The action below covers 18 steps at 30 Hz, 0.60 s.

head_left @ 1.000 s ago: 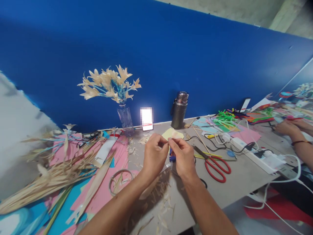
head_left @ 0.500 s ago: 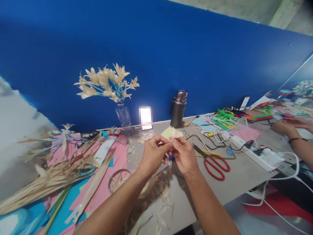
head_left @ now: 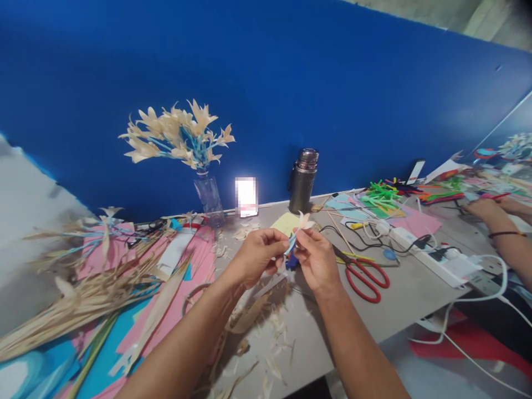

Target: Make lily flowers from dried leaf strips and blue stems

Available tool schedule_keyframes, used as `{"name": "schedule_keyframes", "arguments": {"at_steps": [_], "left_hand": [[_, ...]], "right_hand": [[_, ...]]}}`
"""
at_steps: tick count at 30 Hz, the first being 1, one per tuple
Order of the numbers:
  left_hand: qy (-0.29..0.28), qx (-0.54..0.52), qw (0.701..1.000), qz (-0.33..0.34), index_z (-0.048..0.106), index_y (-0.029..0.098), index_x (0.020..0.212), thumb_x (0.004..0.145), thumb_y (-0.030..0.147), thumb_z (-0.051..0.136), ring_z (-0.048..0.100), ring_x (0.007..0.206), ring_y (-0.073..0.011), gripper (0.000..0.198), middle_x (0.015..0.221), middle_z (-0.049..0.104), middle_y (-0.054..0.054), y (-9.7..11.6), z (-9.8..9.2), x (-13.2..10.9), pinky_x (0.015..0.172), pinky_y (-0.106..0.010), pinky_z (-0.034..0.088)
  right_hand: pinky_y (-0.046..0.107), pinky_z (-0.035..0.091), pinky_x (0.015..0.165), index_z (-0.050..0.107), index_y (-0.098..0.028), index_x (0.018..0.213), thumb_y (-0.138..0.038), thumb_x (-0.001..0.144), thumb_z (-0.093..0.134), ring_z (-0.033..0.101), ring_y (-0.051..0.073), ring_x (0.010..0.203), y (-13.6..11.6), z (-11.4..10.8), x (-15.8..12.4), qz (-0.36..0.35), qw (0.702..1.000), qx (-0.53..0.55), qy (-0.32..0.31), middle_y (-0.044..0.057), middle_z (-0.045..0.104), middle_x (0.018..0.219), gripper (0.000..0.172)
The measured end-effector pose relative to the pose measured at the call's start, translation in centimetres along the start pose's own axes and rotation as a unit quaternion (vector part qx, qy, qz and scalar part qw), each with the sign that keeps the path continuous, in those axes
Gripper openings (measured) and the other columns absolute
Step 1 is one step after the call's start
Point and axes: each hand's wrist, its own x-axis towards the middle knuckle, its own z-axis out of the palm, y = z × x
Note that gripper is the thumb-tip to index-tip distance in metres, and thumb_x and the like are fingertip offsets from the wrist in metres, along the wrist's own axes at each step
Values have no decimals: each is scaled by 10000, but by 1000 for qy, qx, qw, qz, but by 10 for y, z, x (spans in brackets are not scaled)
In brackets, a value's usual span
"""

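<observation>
A small cream husk flower [head_left: 305, 221] with a light-blue stem is held up above the desk. My right hand [head_left: 318, 259] pinches it just below the petals. My left hand [head_left: 261, 252] is closed at the blue stem, thumb and forefinger pressed together on it. Below and between the hands sits a dark-blue object [head_left: 292, 260], partly hidden. Behind them lies a yellow paper piece [head_left: 285, 224]. Red-handled scissors [head_left: 367, 279] rest to the right of my right hand. Husk scraps [head_left: 272, 321] litter the desk beneath my forearms.
Dried husks [head_left: 78, 302] and pink paper [head_left: 155, 310] cover the left side. At the back stand a vase [head_left: 209, 199] of husk flowers, a lit phone [head_left: 246, 197] and a thermos [head_left: 302, 183]. A power strip [head_left: 430, 257] with cables lies right, near another person's arm [head_left: 505, 238].
The flower's petals now show above my right fingers, where they were mostly hidden before. My hands have drawn slightly apart, exposing the blue stem between them. The view has shifted a little.
</observation>
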Motion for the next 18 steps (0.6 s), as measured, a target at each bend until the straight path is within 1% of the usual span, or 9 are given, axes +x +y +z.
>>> {"name": "schedule_keyframes", "arguments": {"at_steps": [3,6,8,10,13,15,17,18], "left_hand": [[-5,-47,999,-21,612,154,734,634,346,825,363,392,-35,303,479,477,62,1,-1,1,362,-135,216],[-19,-71,997,-28,604,156,727,605,352,852,326,396,-27,340,475,460,68,3,-1,0,372,-135,185],[-22,-70,997,-32,594,158,719,604,352,854,315,396,-27,345,464,431,79,3,-2,0,377,-140,182],[-27,-57,997,-40,585,160,721,615,350,844,316,397,-30,338,468,425,80,2,-2,1,378,-146,184],[-45,-21,998,-49,578,162,756,663,370,803,325,406,-33,321,521,474,58,0,-2,1,374,-152,172],[-51,21,998,-29,577,164,803,751,435,725,371,427,-46,313,610,540,23,-1,-1,1,376,-159,214],[-47,95,994,31,589,171,897,820,478,650,502,527,-94,322,769,609,-28,-2,2,-1,417,-193,350],[-34,149,985,78,589,178,959,817,473,661,572,627,-131,335,869,628,-51,-4,4,-2,477,-229,432]], "right_hand": [[177,227,415,752,-167,769,-315,577,877,364,53,510,0,-3,1,11,1000,10,-7,-42,522,608,273],[171,240,421,762,-170,783,-306,600,863,374,56,534,-1,-6,1,21,999,13,-28,-25,549,656,249],[181,270,437,765,-166,789,-343,637,849,388,62,546,-2,-7,0,16,998,14,-54,-17,559,670,248],[193,279,444,767,-158,801,-381,649,848,383,66,539,-2,-7,-1,11,998,12,-66,-24,537,638,282],[193,255,429,748,-150,776,-401,611,881,363,63,519,-2,-6,0,5,999,7,-46,-49,483,584,328],[190,238,418,696,-158,710,-395,592,898,351,56,504,-2,-4,0,-6,1000,9,-26,-61,465,571,333],[189,237,412,621,-171,651,-384,590,903,344,51,484,-2,-3,1,-18,1000,14,-8,-75,442,554,359],[189,244,411,592,-177,641,-380,589,904,346,49,475,-2,-2,1,-22,1000,16,4,-82,434,547,376]]}}
